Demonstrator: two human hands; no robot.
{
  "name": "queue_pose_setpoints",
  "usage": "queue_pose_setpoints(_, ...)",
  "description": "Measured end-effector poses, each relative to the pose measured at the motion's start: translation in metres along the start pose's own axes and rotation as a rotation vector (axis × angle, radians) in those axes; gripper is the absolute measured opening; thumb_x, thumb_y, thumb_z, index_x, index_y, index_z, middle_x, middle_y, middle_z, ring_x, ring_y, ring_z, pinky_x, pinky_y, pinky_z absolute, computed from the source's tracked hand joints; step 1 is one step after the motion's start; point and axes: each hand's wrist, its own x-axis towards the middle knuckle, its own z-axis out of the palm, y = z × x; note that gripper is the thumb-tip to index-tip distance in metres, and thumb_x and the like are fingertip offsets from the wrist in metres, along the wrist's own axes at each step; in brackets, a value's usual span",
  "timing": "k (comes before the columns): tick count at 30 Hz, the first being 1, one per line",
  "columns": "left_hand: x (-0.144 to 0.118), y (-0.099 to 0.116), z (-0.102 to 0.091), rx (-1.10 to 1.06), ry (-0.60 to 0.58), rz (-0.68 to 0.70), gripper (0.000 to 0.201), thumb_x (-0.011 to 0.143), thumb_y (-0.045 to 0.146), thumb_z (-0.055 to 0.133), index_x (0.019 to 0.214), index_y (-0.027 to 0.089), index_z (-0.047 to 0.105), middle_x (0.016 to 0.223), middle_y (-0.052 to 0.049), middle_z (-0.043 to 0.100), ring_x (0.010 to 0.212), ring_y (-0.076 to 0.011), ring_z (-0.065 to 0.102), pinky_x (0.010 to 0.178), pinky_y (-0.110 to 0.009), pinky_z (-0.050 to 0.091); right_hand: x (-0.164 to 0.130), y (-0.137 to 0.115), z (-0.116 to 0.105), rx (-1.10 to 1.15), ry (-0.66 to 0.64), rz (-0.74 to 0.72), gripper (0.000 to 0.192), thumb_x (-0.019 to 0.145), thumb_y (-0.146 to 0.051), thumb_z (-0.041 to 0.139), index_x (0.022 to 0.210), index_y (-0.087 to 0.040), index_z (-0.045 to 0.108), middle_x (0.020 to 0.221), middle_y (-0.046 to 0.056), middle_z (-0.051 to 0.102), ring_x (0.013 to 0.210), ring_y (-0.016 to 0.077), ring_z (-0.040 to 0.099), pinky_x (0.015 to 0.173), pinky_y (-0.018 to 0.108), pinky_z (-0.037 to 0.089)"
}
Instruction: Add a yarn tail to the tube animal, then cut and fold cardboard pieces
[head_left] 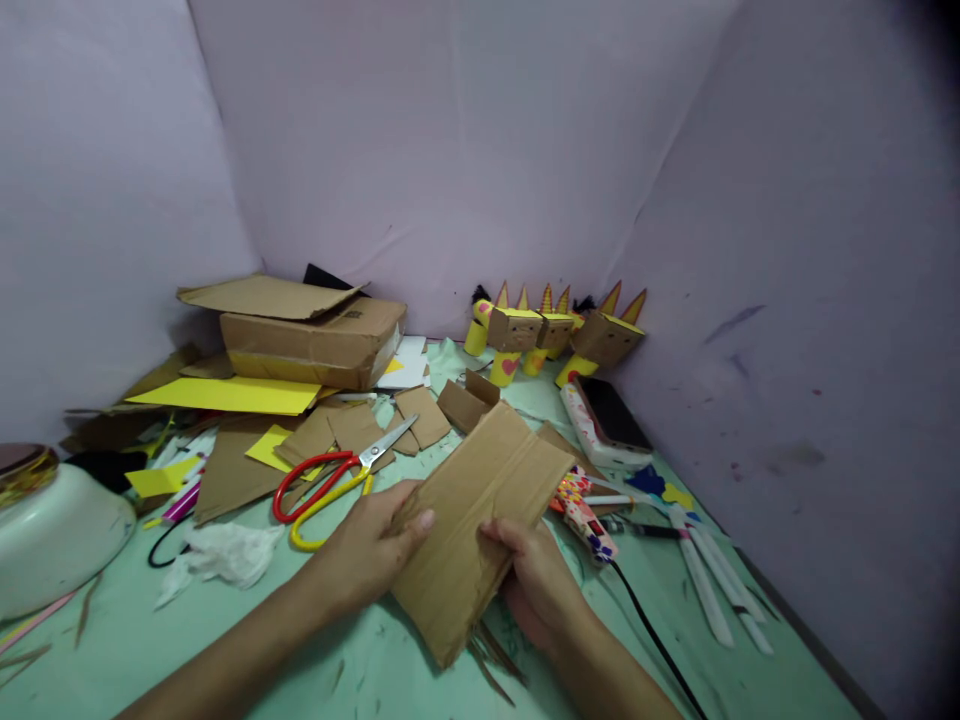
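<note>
A flat rectangular piece of cardboard (480, 510) is held tilted above the green tabletop, a crease running along it. My left hand (382, 545) grips its left edge, thumb on top and fingers beneath. On the right edge my right hand (536, 580) pinches the cardboard between thumb and curled fingers. Thin torn strips (495, 665) show under its lower corner. Just left of the cardboard lie scissors (330, 490) with one red and one yellow handle. A flower-patterned glue gun (589, 520) with a black cord rests to the right.
A cardboard box (315, 345) stands at the back left, near yellow paper (225, 395) and cardboard scraps. Several cardboard-and-yellow animal figures (517, 330) stand by the wall. A phone (615, 412), glue sticks (709, 585), crumpled tissue (229, 555) and a white rounded container (60, 530) lie around.
</note>
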Motion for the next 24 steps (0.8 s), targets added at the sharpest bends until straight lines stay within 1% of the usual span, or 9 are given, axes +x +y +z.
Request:
queue_pose_setpoints(5,-0.014,0.004,0.017,0.199,-0.003,0.090,0.044,0.090,0.035,0.034,0.130,0.017,0.040,0.124,-0.010,0.056,0.110,-0.0225,0.054,0.092,-0.035,0.043,0.002,0.000,0.003,0.041,0.110,0.013,0.023,0.050,-0.018,0.061,0.072,-0.015,0.064,0.067,0.003,0.069,0.068,0.0233,0.063,0.064,0.032,0.049)
queue_pose_setpoints(9,-0.022,-0.005,0.038,0.419,0.094,0.237,0.053,0.088,0.031,0.038,0.139,0.021,0.024,0.140,-0.010,0.042,0.125,-0.0239,0.041,0.101,-0.040,0.038,-0.001,-0.005,0.003,0.179,-0.081,0.057,0.021,0.050,-0.021,0.061,0.070,-0.014,0.066,0.067,0.004,0.068,0.071,0.0224,0.061,0.071,0.032,0.048)
queue_pose_setpoints(11,-0.024,-0.014,0.049,0.525,0.177,0.333,0.071,0.081,0.029,0.049,0.142,0.021,0.014,0.144,-0.012,0.036,0.129,-0.0275,0.036,0.101,-0.044,0.038,-0.005,-0.006,0.004,0.272,-0.186,0.080,0.031,0.047,-0.016,0.060,0.076,-0.017,0.067,0.076,0.003,0.070,0.078,0.0217,0.061,0.077,0.032,0.046)
queue_pose_setpoints(14,-0.025,-0.027,0.066,0.669,0.232,0.433,0.097,0.068,0.019,0.058,0.144,0.018,-0.001,0.146,-0.020,0.028,0.128,-0.0356,0.035,0.095,-0.048,0.043,-0.012,-0.005,0.007,0.397,-0.230,0.111,0.049,0.042,-0.008,0.056,0.087,-0.025,0.065,0.088,-0.003,0.070,0.091,0.0203,0.059,0.087,0.033,0.043)
queue_pose_setpoints(16,-0.024,-0.032,0.073,0.716,0.258,0.442,0.099,0.066,0.007,0.053,0.144,0.019,-0.007,0.147,-0.023,0.023,0.128,-0.0379,0.034,0.090,-0.048,0.047,-0.014,-0.003,0.010,0.439,-0.254,0.119,0.055,0.041,-0.006,0.054,0.090,-0.028,0.063,0.091,-0.005,0.069,0.096,0.0196,0.058,0.090,0.034,0.041)
queue_pose_setpoints(18,-0.022,-0.032,0.072,0.640,0.266,0.460,0.092,0.069,0.001,0.044,0.144,0.024,-0.004,0.148,-0.020,0.022,0.129,-0.0356,0.034,0.091,-0.046,0.046,-0.015,-0.003,0.011,0.430,-0.311,0.117,0.055,0.041,-0.006,0.054,0.091,-0.028,0.063,0.091,-0.005,0.068,0.097,0.0196,0.057,0.091,0.034,0.040)
queue_pose_setpoints(20,-0.020,-0.025,0.060,0.402,0.211,0.426,0.074,0.078,0.005,0.039,0.144,0.026,0.012,0.145,-0.014,0.032,0.127,-0.0310,0.038,0.095,-0.042,0.044,-0.013,-0.007,0.009,0.389,-0.377,0.075,0.049,0.045,-0.010,0.060,0.091,-0.027,0.062,0.092,-0.003,0.068,0.097,0.0205,0.058,0.091,0.034,0.040)
queue_pose_setpoints(22,-0.017,-0.016,0.043,0.034,0.142,0.262,0.051,0.084,0.019,0.042,0.135,0.023,0.036,0.128,-0.012,0.054,0.113,-0.0288,0.053,0.088,-0.037,0.049,-0.009,-0.015,0.004,0.340,-0.427,-0.019,0.041,0.054,-0.019,0.068,0.094,-0.024,0.062,0.095,0.001,0.068,0.097,0.0222,0.058,0.090,0.035,0.041)
queue_pose_setpoints(24,-0.014,-0.007,0.027,-0.369,0.019,0.044,0.047,0.080,0.034,0.053,0.124,0.018,0.047,0.098,-0.011,0.067,0.085,-0.0261,0.065,0.067,-0.031,0.053,-0.005,-0.024,-0.002,0.307,-0.448,-0.109,0.035,0.064,-0.033,0.070,0.097,-0.022,0.063,0.097,0.005,0.068,0.099,0.0242,0.058,0.088,0.037,0.043)
